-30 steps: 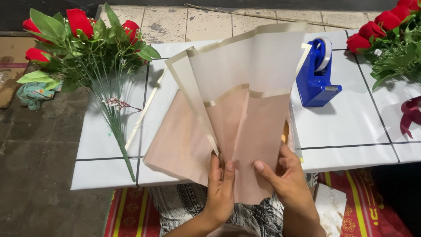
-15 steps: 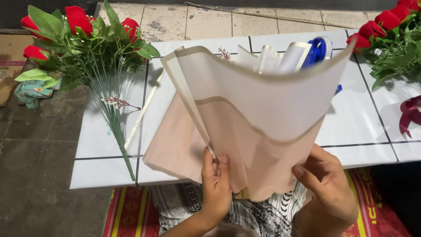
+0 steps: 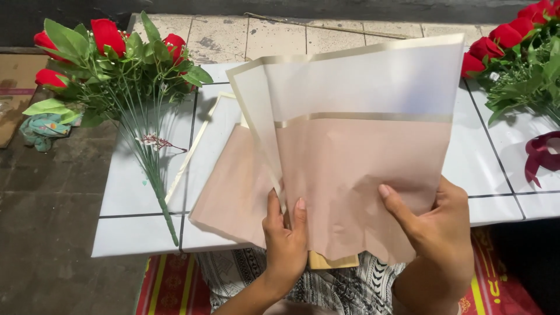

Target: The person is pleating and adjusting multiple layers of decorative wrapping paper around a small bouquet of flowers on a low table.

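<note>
My left hand pinches the lower edge of a stack of wrapping paper sheets, which are pink below and translucent white with gold trim above. My right hand grips one sheet lifted off the stack and held up facing me, spread wide. The lifted sheet hides the middle of the white tiled table behind it.
A bunch of artificial red roses with green stems lies at the table's left. More red roses lie at the right, with a dark red ribbon near the right edge. A teal cloth lies on the floor at left.
My right hand has pulled one sheet away from the stack and turned it wide toward me. It now hides the blue tape dispenser that showed a second ago.
</note>
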